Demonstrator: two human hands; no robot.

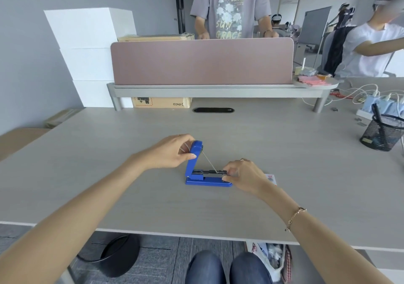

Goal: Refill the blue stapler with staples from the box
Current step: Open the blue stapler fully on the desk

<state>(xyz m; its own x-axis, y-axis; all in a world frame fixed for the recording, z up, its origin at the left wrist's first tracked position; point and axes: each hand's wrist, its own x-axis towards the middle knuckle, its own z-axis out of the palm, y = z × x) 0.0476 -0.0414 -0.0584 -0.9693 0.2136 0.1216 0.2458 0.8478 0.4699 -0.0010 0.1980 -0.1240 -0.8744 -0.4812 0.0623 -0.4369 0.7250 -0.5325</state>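
Note:
The blue stapler lies on the grey desk in front of me, its top cover swung upright and the metal staple channel exposed. My left hand grips the raised cover near its top. My right hand pinches the front end of the channel; whether staples are between its fingers is hidden. A thin spring rod runs from the cover down to the channel. The small white staple box with red print lies flat just right of my right hand, mostly hidden behind it.
A black mesh pen holder stands at the right edge, with a power strip and cables behind it. A pink divider on a shelf crosses the back of the desk. White boxes are stacked at back left. Two people stand or sit beyond.

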